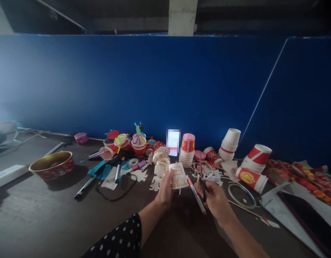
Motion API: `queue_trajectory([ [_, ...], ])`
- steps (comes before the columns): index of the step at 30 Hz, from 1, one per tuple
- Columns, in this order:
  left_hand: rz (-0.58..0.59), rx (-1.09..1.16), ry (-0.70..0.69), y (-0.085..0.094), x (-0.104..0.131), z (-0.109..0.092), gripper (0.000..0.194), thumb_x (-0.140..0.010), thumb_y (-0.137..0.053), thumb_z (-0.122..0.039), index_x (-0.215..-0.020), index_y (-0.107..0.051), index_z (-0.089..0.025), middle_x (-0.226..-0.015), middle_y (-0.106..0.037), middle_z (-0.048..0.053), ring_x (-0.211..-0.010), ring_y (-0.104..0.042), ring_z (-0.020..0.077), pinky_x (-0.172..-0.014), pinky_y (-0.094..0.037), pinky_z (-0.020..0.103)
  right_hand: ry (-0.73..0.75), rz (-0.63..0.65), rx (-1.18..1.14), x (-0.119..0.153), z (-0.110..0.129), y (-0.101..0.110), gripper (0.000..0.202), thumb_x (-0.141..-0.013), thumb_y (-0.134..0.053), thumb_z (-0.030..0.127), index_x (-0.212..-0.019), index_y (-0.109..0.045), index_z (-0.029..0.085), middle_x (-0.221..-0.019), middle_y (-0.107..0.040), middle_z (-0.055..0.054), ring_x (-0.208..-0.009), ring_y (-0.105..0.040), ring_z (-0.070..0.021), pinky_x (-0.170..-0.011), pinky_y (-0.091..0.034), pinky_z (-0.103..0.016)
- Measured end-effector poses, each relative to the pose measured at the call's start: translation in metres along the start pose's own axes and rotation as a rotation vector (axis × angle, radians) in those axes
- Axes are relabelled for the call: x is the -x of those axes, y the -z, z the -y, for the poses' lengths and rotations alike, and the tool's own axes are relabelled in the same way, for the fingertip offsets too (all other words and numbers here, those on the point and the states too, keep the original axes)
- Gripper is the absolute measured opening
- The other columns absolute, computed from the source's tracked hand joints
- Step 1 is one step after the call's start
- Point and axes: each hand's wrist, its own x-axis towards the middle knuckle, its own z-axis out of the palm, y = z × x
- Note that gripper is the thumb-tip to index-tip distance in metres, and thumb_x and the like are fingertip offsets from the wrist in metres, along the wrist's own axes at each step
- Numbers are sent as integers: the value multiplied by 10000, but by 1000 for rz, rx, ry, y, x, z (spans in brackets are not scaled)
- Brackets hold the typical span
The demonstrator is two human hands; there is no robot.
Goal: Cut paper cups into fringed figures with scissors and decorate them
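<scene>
My left hand (165, 188) is closed on a white piece of paper (179, 175) bearing a red window-like drawing, a small heart and orange-red lettering. Dark scissors (201, 172) point upward in my right hand (213, 199), just right of the paper and apart from it. Their handles are mostly covered by my fingers. Between my hands a white marker with a red end (196, 196) slants across the dark table. Beyond the paper stand a stack of paper cups (187, 152) with a pink top and a pile of cream scalloped pieces (161, 161).
To the left are a gold-rimmed bowl (51, 165) and decorated paper cups (139, 147). Right are tipped red cups (251, 179), a clear ring (241, 195) and a dark phone-like slab (310, 220). Paper scraps (140, 175) lie about. A blue partition (154, 82) stands behind.
</scene>
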Motion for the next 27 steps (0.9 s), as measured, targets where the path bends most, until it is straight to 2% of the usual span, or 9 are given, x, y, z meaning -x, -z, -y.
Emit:
queue_trajectory([
  [2, -30, 27, 8, -1, -1, -1, 401, -719, -567, -398, -978, -571, -93, -880, -656, 92, -843, -617, 228, -753, -490, 333, -80, 20, -60, 6, 3, -8, 283, -647, -620, 446, -610, -539, 178, -420, -431, 79, -325, -370, -74, -319, -272, -197],
  [4, -10, 47, 7, -2, -1, 0, 389, -718, -571, -386, -966, -581, -87, -856, -662, 93, -838, -618, 229, -756, -482, 324, -100, 45, -102, 9, 4, -13, 259, -634, -649, 412, -633, -546, 174, -410, -414, 86, -335, -378, -69, -317, -258, -183],
  [8, 111, 3, -5, 0, 2, 2, 381, -746, -545, -388, -982, -578, -91, -860, -662, 98, -851, -609, 238, -755, -464, 325, -119, 54, -157, 10, 5, -17, 242, -630, -669, 365, -597, -533, 166, -372, -420, 83, -340, -378, -64, -327, -244, -174],
  [12, 212, -78, -4, 3, 4, 1, 356, -755, -554, -349, -1036, -550, -130, -911, -651, 82, -845, -602, 231, -744, -451, 330, -199, 28, -259, 10, 1, -17, 288, -660, -641, 387, -554, -502, 158, -358, -412, 77, -324, -364, -49, -324, -214, -164],
  [18, 390, -64, 38, 4, 8, -5, 380, -704, -597, -252, -1056, -538, -123, -918, -640, 93, -843, -589, 236, -744, -428, 334, -287, -4, -527, 10, -1, -16, 284, -628, -674, 374, -628, -530, 129, -513, -562, 23, -319, -354, -12, -316, -200, -143],
  [23, 436, -69, 78, 3, 12, -8, 418, -646, -643, -168, -1048, -533, -128, -931, -631, 89, -849, -577, 222, -763, -409, 326, -337, -6, -710, 8, 2, -16, 259, -605, -701, 323, -655, -533, 132, -498, -572, 29, -305, -347, -2, -315, -197, -126],
  [27, 424, -77, 56, 2, 12, -8, 365, -684, -627, -238, -1020, -551, -119, -922, -633, 97, -870, -575, 235, -769, -406, 332, -340, -7, -766, 10, 3, -18, 251, -586, -722, 295, -647, -542, 131, -490, -579, 27, -298, -343, 2, -313, -191, -122],
])
